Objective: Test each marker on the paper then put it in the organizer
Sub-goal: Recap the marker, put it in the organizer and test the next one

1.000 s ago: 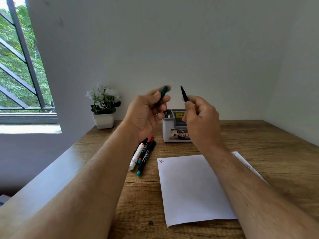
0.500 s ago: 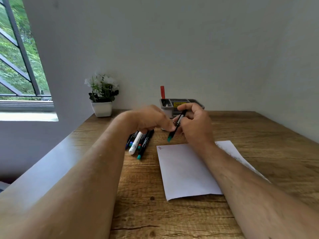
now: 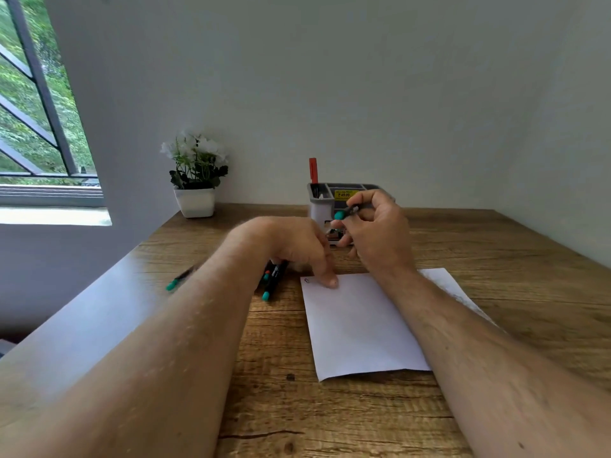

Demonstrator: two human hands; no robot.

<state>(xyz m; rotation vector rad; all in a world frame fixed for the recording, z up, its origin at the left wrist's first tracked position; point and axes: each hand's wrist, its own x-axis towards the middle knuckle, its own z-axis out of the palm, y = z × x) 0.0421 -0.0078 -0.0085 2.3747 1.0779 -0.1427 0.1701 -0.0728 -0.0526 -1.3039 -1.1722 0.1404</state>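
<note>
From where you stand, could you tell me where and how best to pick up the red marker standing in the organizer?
Pinch the red marker by its cap end, coming straight down from above. It stands upright in the left rear slot of the organizer, so only that upper part shows above the rim and the barrel is walled in.

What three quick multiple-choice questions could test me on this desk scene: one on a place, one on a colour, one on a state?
1. Where does the flower pot stand?
A. back left of the desk
B. on the paper
C. inside the organizer

2. What colour is the marker standing in the organizer?
A. blue
B. red
C. yellow

3. What is the right hand doing?
A. lying flat
B. holding a green-ended marker
C. lifting the paper

Answers: 1 A, it stands near the window; 2 B, the red marker sticks up; 3 B, fingers curl round it.
</note>
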